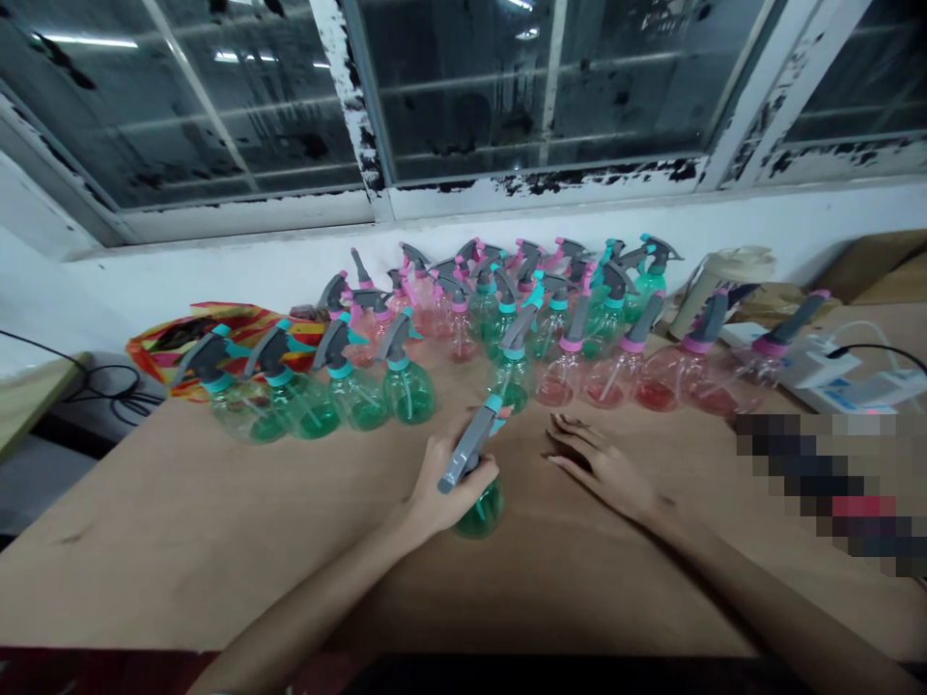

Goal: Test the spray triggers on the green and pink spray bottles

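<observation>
Near the middle of the table, my left hand (450, 487) is wrapped round the neck of a green spray bottle (481, 514), just under its grey trigger head. The bottle is see-through, with a teal nozzle pointing away from me. My right hand (598, 468) rests on the wooden tabletop to the right, its fingers stretched out and holding nothing. Just beyond my hands stands another green spray bottle (511, 386). To its right is a row of pink spray bottles (608, 381). A row of green spray bottles (362, 405) stands to the left.
More pink and green bottles (460, 328) crowd against the wall at the back. An orange and yellow patterned bag (246, 319) lies behind the left row. White power strips (832, 367) with cables sit at the right. A beige container (724, 280) and cardboard (880, 280) stand behind.
</observation>
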### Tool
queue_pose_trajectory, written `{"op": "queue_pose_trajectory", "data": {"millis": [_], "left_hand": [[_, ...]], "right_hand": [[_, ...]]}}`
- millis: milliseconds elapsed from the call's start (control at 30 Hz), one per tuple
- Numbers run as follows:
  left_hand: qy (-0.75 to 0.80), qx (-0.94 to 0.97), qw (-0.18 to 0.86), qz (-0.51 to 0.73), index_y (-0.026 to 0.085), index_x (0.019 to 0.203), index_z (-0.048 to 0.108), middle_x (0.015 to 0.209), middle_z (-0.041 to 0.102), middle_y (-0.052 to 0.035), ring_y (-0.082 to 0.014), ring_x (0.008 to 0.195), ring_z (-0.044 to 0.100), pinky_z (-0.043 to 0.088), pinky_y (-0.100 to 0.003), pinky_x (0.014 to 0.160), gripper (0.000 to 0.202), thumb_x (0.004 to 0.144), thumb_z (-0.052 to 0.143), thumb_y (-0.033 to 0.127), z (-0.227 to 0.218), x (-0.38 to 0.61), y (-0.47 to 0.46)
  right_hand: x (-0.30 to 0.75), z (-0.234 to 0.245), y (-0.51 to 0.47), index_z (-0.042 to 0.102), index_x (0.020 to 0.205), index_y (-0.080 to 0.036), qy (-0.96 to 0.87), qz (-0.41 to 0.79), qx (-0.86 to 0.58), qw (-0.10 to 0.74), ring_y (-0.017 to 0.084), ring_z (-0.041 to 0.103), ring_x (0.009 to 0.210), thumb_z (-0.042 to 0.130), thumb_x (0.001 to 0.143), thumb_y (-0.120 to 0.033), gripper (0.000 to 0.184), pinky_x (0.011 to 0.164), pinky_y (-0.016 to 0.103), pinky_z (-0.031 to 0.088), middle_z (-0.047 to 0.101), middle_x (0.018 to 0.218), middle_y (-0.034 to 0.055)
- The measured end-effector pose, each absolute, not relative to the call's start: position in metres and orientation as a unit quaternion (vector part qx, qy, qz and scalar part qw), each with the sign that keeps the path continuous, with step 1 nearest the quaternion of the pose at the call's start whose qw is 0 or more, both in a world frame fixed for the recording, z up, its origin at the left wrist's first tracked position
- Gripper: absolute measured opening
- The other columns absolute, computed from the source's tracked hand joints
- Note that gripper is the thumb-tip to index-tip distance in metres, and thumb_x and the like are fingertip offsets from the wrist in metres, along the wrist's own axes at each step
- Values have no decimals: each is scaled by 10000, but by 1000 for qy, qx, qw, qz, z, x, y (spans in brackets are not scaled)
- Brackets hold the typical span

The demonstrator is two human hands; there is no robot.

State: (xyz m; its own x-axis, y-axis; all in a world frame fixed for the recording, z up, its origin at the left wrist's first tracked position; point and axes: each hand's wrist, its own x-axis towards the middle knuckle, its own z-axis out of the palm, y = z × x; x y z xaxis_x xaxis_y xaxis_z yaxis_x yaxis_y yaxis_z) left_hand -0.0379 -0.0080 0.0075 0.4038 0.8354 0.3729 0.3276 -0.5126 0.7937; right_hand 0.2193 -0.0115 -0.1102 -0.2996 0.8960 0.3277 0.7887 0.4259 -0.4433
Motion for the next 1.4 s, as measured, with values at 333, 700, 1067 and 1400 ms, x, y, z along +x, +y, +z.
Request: {"op": "queue_pose_trajectory", "data": {"millis": [333, 700, 1067, 1400], "left_hand": [[374, 771, 338, 389, 202, 980, 621, 963, 664, -51, -199, 857, 635, 503, -358, 820, 264, 742, 513, 158, 8, -34, -2], [363, 774, 369, 364, 209, 993, 635, 1024, 677, -52, -188, 855, 655, 526, -317, 791, 306, 714, 521, 160, 9, -32, 0], [406, 763, 360, 352, 194, 1098, 622, 865, 716, -38, -176, 663, 649, 525, -331, 743, 400, 707, 544, 172, 15, -33, -2], [375, 786, 364, 331, 231, 1105, 644, 967, 716, -44, -194, 777, 657, 519, -345, 800, 428, 701, 532, 143, 32, -27, -2]], "right_hand": [[216, -108, -12, 519, 1278, -207, -799, 78, -526, 280, 240, 404, 1295, 450, 909, -424, 434, 1079, 481, 335, 495, 1370, 89], [216, -105, -12, 526, 1272, -205, -792, 97, -536, 277, 241, 422, 1282, 458, 901, -438, 443, 1071, 473, 351, 516, 1350, 95], [218, -108, -11, 529, 1267, -220, -792, 109, -530, 284, 224, 402, 1296, 441, 917, -389, 398, 1094, 463, 316, 507, 1363, 65], [218, -107, -11, 518, 1280, -255, -786, 124, -529, 295, 239, 414, 1288, 459, 906, -396, 404, 1076, 494, 337, 511, 1358, 54]]}}
